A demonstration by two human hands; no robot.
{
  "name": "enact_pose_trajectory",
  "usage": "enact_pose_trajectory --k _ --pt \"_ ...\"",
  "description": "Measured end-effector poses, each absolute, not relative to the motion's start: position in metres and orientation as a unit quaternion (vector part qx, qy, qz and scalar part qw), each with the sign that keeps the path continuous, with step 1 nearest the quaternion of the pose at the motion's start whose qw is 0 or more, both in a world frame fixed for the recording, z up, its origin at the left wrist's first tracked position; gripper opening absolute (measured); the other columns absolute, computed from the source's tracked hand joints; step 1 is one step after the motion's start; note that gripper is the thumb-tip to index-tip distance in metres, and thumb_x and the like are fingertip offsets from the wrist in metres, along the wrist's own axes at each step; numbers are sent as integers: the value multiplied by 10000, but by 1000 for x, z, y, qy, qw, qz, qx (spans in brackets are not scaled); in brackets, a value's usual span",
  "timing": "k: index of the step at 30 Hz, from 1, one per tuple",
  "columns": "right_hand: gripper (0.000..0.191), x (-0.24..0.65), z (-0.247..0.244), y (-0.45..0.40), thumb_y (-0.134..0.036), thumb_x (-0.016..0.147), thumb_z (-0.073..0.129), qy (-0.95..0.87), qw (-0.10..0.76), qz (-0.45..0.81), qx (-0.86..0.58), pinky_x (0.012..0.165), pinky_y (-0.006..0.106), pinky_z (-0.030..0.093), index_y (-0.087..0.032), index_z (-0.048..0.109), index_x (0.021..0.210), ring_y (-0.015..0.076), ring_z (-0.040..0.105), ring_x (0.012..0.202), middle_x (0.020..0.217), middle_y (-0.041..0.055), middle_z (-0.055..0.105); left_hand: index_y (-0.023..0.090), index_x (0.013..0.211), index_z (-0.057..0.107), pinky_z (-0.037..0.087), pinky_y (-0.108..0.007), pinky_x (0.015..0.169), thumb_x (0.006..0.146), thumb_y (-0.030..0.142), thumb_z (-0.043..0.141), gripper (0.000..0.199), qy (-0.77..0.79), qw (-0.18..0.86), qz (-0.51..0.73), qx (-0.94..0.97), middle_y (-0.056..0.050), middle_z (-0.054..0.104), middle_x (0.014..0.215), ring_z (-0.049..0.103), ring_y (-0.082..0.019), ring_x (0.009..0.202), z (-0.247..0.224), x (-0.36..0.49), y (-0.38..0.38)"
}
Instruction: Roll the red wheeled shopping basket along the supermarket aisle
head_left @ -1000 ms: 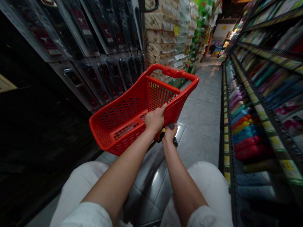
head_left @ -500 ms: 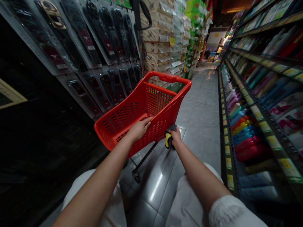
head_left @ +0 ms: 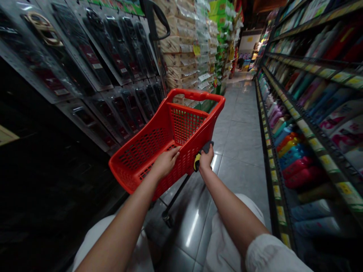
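A red plastic shopping cart [head_left: 187, 158] stands at an angle before me, its basket holding nothing that I can see. My left hand [head_left: 167, 162] grips the near side rim of the basket, fingers over the edge. In my right hand [head_left: 206, 156] is a bunched grey cloth with yellow and black parts [head_left: 197, 160], pressed against the outer side wall near the handle end. One caster wheel [head_left: 168, 219] shows below the cart.
On the left hang packaged belts [head_left: 119, 49] on a dark rack. Stacked cartons [head_left: 181, 49] stand behind the cart. Shelves of bottles [head_left: 295, 151] line the right side. A grey tiled aisle [head_left: 241, 132] runs back between them.
My right hand has moved up slightly with the cloth, along the cart's side. My left hand stays on the rim. The view has shifted a little to the right.
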State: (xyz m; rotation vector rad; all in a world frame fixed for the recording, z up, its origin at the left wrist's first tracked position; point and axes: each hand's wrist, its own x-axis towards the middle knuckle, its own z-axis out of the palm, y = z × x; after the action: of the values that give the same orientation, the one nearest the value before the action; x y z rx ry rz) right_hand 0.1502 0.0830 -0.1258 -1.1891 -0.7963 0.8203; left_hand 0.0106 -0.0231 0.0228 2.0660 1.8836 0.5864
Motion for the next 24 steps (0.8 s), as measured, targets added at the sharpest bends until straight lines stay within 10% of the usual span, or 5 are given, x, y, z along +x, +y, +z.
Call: enact_pose_trajectory --k 6,14,24 --pt "724 133 -100 35 -87 749 507 -554 615 279 -487 1160 380 301 -300 464 1440 203 362 1393 1468 77 346 195 1373 566 431 -305 1062 976 305 374 455 642 150 217 720 -65 624 1358 594 -199 1240 18 20 -13" --pt "738 142 -139 65 -66 699 515 -365 587 349 -632 1098 399 382 -223 474 1419 197 521 1218 1312 98 508 188 1374 569 430 -300 1063 978 319 374 460 640 159 217 719 -66 629 1350 591 -202 1244 21 19 -16" --pt "801 121 -125 24 -41 719 489 -575 588 301 -483 1169 381 293 -276 411 1481 209 323 1424 1488 90 313 173 1361 576 399 -288 1090 980 299 392 441 662 140 221 702 -70 604 1382 553 -188 1289 16 29 3"
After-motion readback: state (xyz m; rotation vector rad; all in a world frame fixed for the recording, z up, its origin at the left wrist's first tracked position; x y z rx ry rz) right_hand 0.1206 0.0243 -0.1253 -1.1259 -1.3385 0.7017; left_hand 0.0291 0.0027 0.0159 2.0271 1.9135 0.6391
